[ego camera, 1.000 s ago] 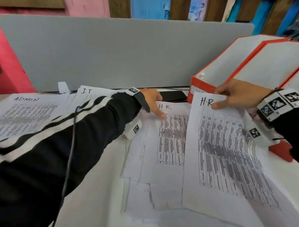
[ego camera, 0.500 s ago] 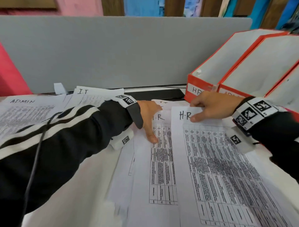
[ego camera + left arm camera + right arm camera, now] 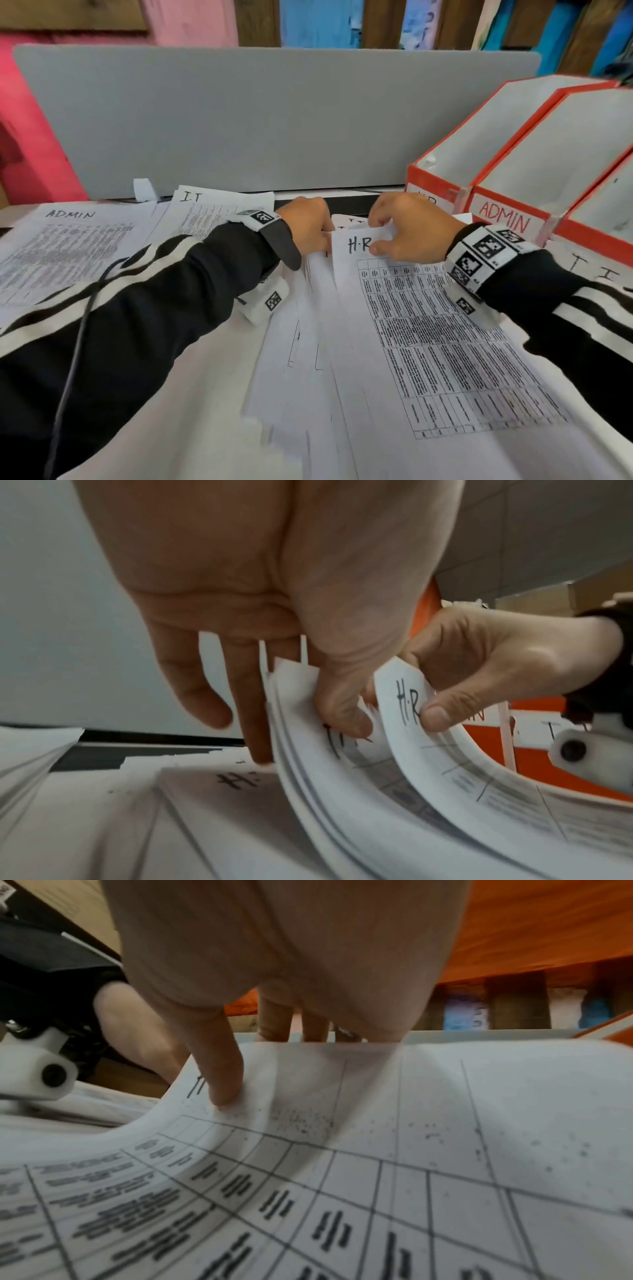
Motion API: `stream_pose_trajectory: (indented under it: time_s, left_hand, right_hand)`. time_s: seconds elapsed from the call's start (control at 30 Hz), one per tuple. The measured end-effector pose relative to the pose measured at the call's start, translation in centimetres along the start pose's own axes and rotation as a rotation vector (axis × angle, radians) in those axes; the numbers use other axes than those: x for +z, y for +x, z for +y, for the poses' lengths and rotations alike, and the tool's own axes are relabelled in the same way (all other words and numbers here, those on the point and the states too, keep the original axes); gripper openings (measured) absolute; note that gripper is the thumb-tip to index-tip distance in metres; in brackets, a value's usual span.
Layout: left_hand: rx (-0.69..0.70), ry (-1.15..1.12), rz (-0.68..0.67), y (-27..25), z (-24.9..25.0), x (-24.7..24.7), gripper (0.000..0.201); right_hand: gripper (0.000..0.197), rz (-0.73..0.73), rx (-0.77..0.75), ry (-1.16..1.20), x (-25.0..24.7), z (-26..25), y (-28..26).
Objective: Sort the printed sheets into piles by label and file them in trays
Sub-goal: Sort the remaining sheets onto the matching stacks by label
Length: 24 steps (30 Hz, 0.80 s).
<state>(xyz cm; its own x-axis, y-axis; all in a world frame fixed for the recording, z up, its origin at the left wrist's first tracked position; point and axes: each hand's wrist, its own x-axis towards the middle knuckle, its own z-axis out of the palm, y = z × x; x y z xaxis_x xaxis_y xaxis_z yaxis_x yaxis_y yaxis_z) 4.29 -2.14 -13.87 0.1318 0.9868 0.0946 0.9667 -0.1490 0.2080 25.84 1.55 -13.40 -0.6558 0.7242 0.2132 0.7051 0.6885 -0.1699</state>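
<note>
My right hand [image 3: 409, 228] pinches the top edge of the H.R sheet [image 3: 428, 342], thumb on the label. My left hand [image 3: 308, 224], just beside it, pinches the top edge of the H.R pile [image 3: 308, 750], curling it up off the worktop [image 3: 191, 394]. The sheets' long axis runs from my grip back toward me. The H.R tray [image 3: 479, 147] stands just beyond my right hand, which is nearer; it looks empty, like the ADMIN tray [image 3: 555, 161].
</note>
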Motion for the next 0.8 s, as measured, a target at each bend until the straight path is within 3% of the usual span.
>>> stream_pose_trajectory:
  time_s: [0.07, 0.17, 0.37, 0.53, 0.63, 0.73, 0.8]
  left_hand:
    - [-0.030, 0.006, 0.063, -0.3, 0.1, -0.4, 0.009]
    - [-0.072, -0.039, 0.146, -0.3, -0.1, -1.1, 0.018]
    - [-0.064, -0.051, 0.076, -0.3, -0.6, -0.7, 0.031]
    - [-0.030, -0.049, 0.115, -0.4, -0.2, -1.2, 0.015]
    - [0.034, -0.233, 0.171, -0.3, 0.6, -1.9, 0.007]
    - [0.193, -0.470, 0.078, -0.8, 2.2, -2.2, 0.010]
    - [0.155, -0.530, 0.016, -0.9, 2.2, -2.0, 0.023]
  right_hand:
    - [0.015, 0.009, -0.005, -0.035, 0.3, -0.5, 0.1]
    - [0.018, 0.001, 0.021, -0.056, 0.0, -0.7, 0.1]
    - [0.014, -0.017, 0.056, -0.053, -0.2, -0.7, -0.6]
    - [0.016, 0.000, 0.031, -0.070, -0.7, -0.8, -1.0]
    - [0.019, 0.048, -0.047, -0.046, -1.5, -1.2, -1.1]
    - [0.014, 0.009, -0.066, 0.039, -2.3, -1.2, -1.1]
    - [0.017, -0.025, -0.023, 0.085, -3.0, -0.3, -1.5]
